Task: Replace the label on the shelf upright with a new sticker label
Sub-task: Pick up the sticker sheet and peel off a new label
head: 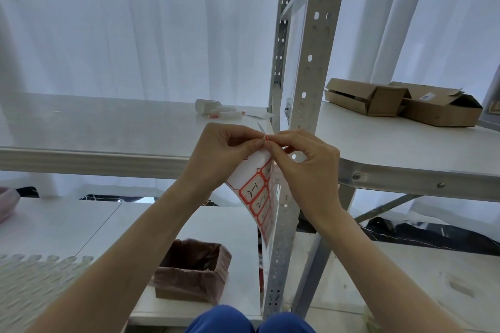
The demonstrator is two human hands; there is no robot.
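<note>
Both hands meet just in front of the shelf upright (311, 67). Left hand (224, 154) pinches the top of the sticker sheet (257, 192); the sheet hangs down and left of the upright, red-bordered labels facing up. Right hand (305, 162) closed narrow, fingertips (267, 140) nipping a red label corner at the sheet's top edge.

Likely step: peeling one new label free. Advice: bend the backing away, lift slowly from the corner, keep the adhesive off the fingers.

Behind the hands, left of the upright: paper scraps (216, 109) on the shelf. Right of it: cardboard boxes (400, 103). Below left: lined bin (192, 270).
</note>
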